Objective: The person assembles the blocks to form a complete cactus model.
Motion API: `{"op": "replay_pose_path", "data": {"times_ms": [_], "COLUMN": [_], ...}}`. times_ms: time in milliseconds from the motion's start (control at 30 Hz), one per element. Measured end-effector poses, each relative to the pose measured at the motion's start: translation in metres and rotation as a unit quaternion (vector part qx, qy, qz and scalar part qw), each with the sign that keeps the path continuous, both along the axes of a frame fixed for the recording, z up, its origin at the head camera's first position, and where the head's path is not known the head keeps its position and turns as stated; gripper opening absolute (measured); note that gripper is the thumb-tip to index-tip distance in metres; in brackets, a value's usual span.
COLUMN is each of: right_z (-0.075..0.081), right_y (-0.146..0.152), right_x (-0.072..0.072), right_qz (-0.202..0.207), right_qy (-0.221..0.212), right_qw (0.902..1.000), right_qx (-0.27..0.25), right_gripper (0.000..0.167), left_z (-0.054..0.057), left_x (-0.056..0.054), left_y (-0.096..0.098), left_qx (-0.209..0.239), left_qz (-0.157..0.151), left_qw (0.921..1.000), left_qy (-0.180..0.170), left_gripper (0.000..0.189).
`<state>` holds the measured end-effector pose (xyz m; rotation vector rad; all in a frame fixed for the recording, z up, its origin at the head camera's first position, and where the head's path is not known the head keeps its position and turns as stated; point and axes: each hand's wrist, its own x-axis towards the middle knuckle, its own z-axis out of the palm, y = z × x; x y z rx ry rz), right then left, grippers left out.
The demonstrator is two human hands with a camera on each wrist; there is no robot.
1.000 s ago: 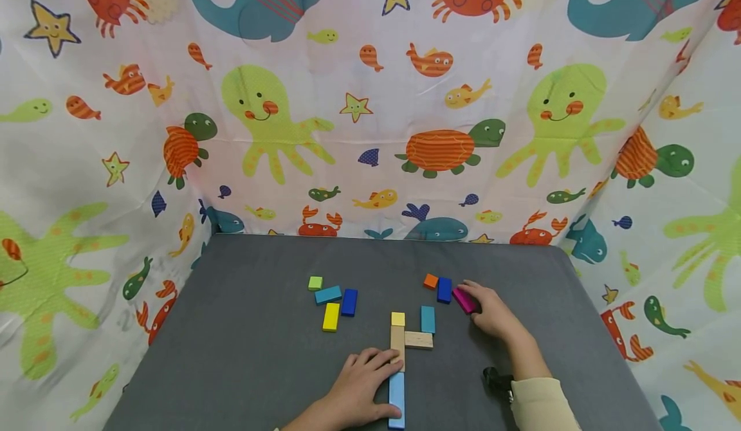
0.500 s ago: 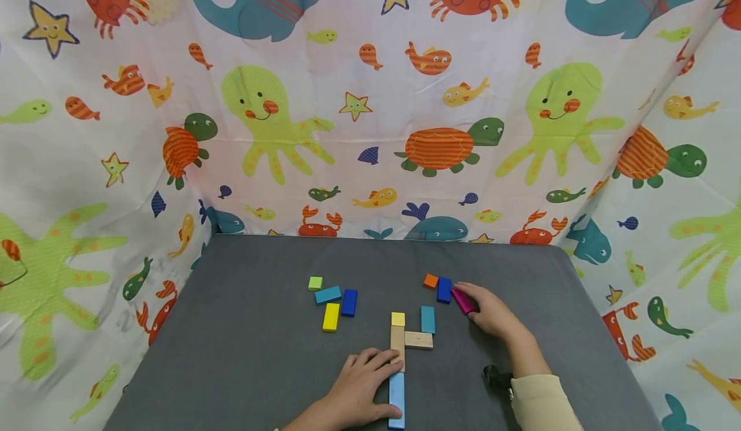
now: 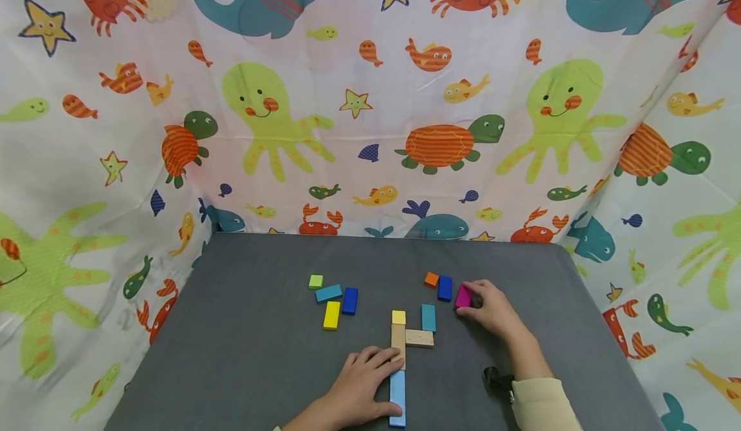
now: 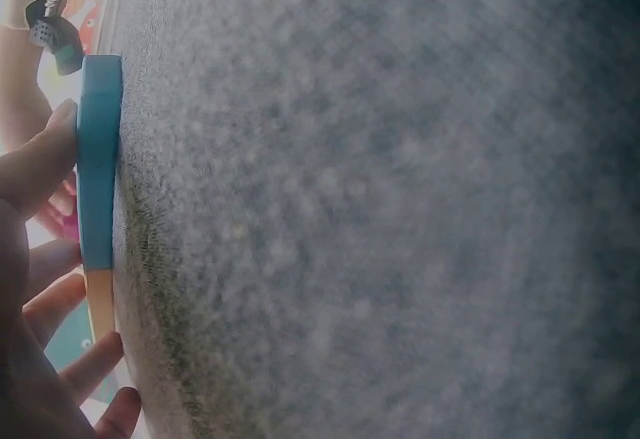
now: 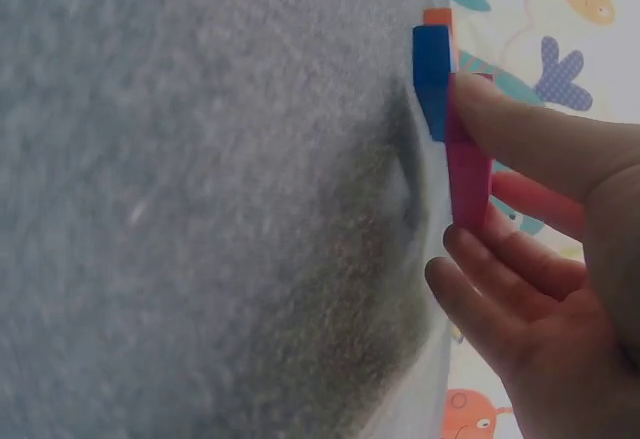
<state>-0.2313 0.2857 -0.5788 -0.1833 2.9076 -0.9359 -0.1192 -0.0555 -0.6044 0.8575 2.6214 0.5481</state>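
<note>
My right hand [image 3: 492,309] pinches a magenta block [image 3: 462,296] between thumb and fingers, close beside a dark blue block [image 3: 444,288]. The right wrist view shows the thumb lying on the magenta block [image 5: 469,174]. My left hand [image 3: 365,383] rests with spread fingers along a line of blocks. Its thumb touches the long light blue block [image 3: 397,389], and its fingertips reach the plain wooden block [image 3: 398,337] above. A small pale yellow block [image 3: 398,317] tops that line. Another wooden block [image 3: 419,338] juts out to the right, with a teal block [image 3: 428,318] standing off its far end.
To the left lie a green block [image 3: 316,281], a teal block [image 3: 329,294], a dark blue block [image 3: 350,301] and a yellow block [image 3: 331,315]. An orange block [image 3: 431,280] touches the right-hand group. A patterned cloth [image 3: 370,128] surrounds the grey table [image 3: 260,366].
The magenta block has turned more upright in my right hand's fingers and come slightly away from the tabletop position it had. My left hand stays in place.
</note>
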Motion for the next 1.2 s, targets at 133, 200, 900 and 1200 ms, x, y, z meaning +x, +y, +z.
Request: {"op": "replay_pose_path", "data": {"times_ms": [133, 200, 900, 1200], "right_z": [0.008, 0.012, 0.019, 0.005], "right_y": [-0.008, -0.014, -0.081, -0.092], "right_x": [0.001, 0.001, -0.024, -0.035], "right_qz": [0.006, 0.013, 0.079, 0.077], "right_qy": [0.027, 0.034, 0.018, -0.006], "right_qw": [0.9996, 0.9992, 0.9936, 0.9932], "right_qx": [-0.009, -0.016, -0.078, -0.087], "right_gripper": [0.071, 0.071, 0.066, 0.064], "left_z": [0.001, 0.002, 0.006, 0.003], "left_x": [0.000, -0.001, -0.003, -0.003], "left_y": [0.001, 0.001, 0.002, 0.000], "left_qx": [-0.002, -0.004, -0.002, 0.015], "left_qz": [0.003, 0.004, 0.003, -0.005], "left_qw": [1.0000, 1.0000, 1.0000, 0.9999], "left_qy": [-0.004, -0.004, -0.005, -0.006], "left_gripper": [0.082, 0.082, 0.082, 0.080]}}
